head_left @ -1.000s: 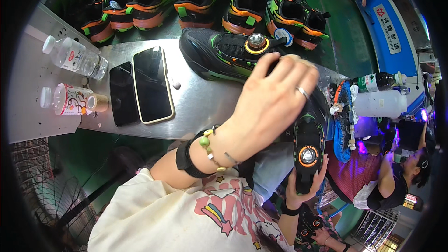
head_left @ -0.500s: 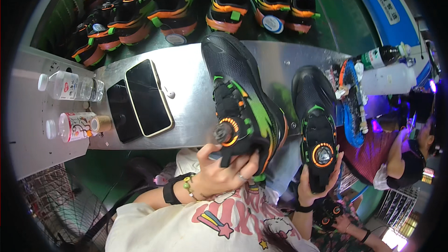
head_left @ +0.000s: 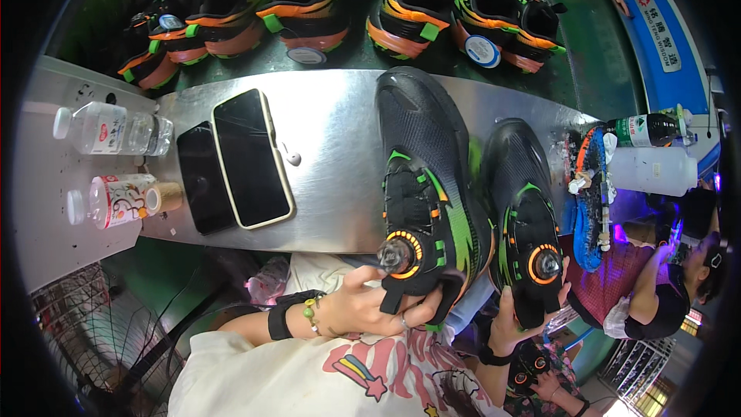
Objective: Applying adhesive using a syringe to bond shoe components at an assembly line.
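My left hand (head_left: 378, 307) is closed round the collar and tongue of a black sneaker (head_left: 421, 127) with green and orange trim. Its toe points away from me over the metal bench, and a round dial (head_left: 397, 256) ringed in orange sits on the tongue. A matching sneaker (head_left: 519, 154) is gripped at its heel end by my right hand (head_left: 513, 324), thumb on one side and fingers on the other. The two shoes are side by side, soles mostly hidden. My left fingers are partly tucked inside the shoe opening.
Several similar sneakers (head_left: 409, 8) stand along the green conveyor (head_left: 571, 89) beyond the metal bench (head_left: 332, 208). At left lie two phones (head_left: 253, 158), an earbud (head_left: 293, 158), bottles (head_left: 112, 131) and a tape roll (head_left: 164, 198). A blue brush-like tool (head_left: 590, 201) lies at right; co-workers are beyond.
The left-hand sneaker has turned straighter and shifted right, closer to its mate. The right-hand sneaker has tilted slightly. The whole view has shifted a little, with the conveyor shoes appearing farther right.
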The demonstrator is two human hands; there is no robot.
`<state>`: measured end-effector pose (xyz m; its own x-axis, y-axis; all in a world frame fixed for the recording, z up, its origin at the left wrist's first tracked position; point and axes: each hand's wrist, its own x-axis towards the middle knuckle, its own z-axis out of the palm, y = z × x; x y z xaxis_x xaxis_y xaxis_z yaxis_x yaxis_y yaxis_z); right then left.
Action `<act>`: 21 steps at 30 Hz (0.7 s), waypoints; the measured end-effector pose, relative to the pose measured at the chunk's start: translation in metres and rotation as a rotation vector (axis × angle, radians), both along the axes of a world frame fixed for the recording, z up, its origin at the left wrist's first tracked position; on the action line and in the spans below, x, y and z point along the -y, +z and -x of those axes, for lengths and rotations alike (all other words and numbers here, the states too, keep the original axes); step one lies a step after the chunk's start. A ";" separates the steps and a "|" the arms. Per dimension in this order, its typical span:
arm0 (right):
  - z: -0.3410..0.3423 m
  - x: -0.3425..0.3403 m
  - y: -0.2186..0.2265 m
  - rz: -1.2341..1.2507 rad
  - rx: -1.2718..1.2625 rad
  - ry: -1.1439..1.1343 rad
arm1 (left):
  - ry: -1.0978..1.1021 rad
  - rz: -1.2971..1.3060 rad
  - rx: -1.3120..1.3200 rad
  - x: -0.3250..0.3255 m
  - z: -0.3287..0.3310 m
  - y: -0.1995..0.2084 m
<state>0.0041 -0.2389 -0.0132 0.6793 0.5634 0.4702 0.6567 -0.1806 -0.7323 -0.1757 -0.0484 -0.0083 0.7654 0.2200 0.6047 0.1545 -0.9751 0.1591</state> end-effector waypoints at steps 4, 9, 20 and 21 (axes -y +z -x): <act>-0.004 -0.014 0.003 0.062 0.008 -0.021 | -0.090 -0.063 -0.100 0.005 0.013 -0.016; -0.002 -0.028 -0.001 0.028 -0.129 -0.155 | -0.195 -0.178 -0.090 0.011 0.015 -0.040; -0.036 -0.040 0.048 0.135 -0.114 -0.018 | -0.115 -0.140 -0.149 -0.008 -0.002 -0.005; -0.035 -0.032 0.056 0.211 -0.025 -0.033 | -0.123 -0.098 -0.155 -0.007 -0.004 -0.003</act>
<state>0.0393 -0.2065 0.0431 0.7086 0.6250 0.3274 0.6303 -0.3522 -0.6919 -0.1718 -0.0416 -0.0115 0.8682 0.0646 0.4920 0.0482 -0.9978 0.0459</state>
